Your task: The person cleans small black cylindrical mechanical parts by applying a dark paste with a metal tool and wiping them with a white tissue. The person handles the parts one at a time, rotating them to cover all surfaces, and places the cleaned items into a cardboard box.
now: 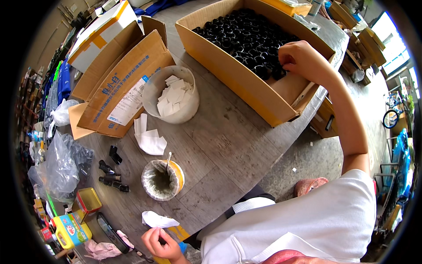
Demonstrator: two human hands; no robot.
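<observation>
My right hand (301, 61) reaches into a long cardboard box (237, 83) heaped with glossy black ring-like parts (250, 39). Its fingers are curled down at the near edge of the pile; whatever is between them is hidden. Low in the picture, my left hand (162, 244) is closed, with a dark spot between thumb and fingers that is too small to name. A crumpled white paper piece (159, 220) lies just above it; I cannot tell if they touch. Beyond that stands a tub (179, 176) with a grey-smeared inside and a thin stick leaning in it.
A white bucket (192, 105) of paper pieces stands by an opened carton (127, 83). Folded white paper (150, 138) lies near it. On the left are several black fittings (115, 182), a clear plastic bag (61, 163), a square tin (89, 200) and a yellow jug (72, 231).
</observation>
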